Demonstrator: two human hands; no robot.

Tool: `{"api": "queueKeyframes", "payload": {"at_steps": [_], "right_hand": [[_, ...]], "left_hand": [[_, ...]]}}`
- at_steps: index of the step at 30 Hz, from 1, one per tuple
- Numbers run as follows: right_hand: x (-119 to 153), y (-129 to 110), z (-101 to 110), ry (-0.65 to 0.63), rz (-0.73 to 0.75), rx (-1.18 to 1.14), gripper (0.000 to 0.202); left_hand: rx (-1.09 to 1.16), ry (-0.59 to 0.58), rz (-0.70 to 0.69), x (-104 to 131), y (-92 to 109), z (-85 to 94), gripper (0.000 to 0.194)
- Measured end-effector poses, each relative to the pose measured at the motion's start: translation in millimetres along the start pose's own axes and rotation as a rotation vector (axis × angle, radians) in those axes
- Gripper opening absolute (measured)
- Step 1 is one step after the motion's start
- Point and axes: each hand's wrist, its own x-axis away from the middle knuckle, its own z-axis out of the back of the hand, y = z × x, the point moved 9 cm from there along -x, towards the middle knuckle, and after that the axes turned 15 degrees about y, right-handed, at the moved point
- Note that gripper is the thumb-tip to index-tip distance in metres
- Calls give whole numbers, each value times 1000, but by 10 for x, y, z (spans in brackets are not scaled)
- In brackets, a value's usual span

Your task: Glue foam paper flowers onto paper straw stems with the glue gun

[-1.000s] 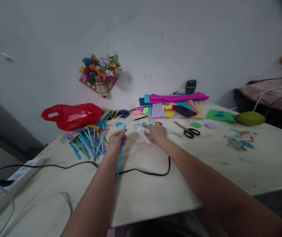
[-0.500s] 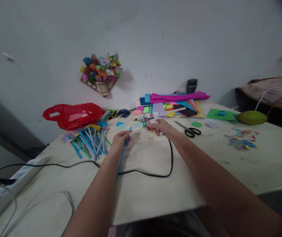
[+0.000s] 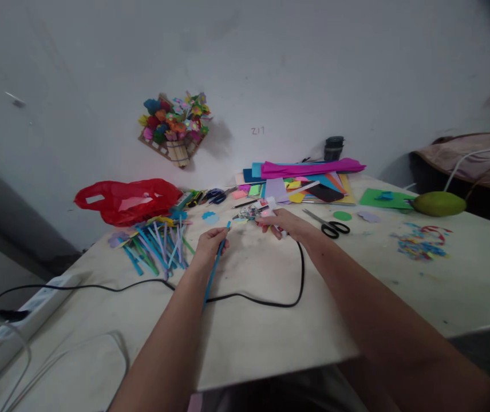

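Observation:
My left hand [image 3: 211,245] is closed around a thin blue paper stick [image 3: 214,266], which slants up past the fingertips. To its right, my right hand [image 3: 280,221] grips a white glue gun [image 3: 271,202] with a small red light and a black cord [image 3: 302,274]. The gun's front end points left, over small paper pieces and clutter; fingers cover its handle. A blue flower-shaped cut-out [image 3: 210,217] lies beyond my left hand. A pile of coloured paper sticks [image 3: 159,249] spreads to the left.
Black-handled scissors [image 3: 331,228], a green paper circle [image 3: 342,216] and paper scraps [image 3: 421,243] lie to the right. At the back are a red plastic bag [image 3: 133,200] and stacked coloured sheets [image 3: 313,168]. A power strip [image 3: 43,300] sits at left.
My right hand has shifted slightly right and turned the glue gun, and its cord loop has slid right. My left hand, still holding the blue stick, has barely moved.

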Motion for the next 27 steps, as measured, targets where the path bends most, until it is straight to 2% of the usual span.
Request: {"api": "queueKeyframes", "payload": {"at_steps": [16,27], "right_hand": [[5,9,0,43,-4,88,38],[12,-2,-17,46,27,135,36]], "left_hand": [[-1,-48,7,-18,-43,-37,33],[103,-81,52,-8,-61,-57,33]]}}
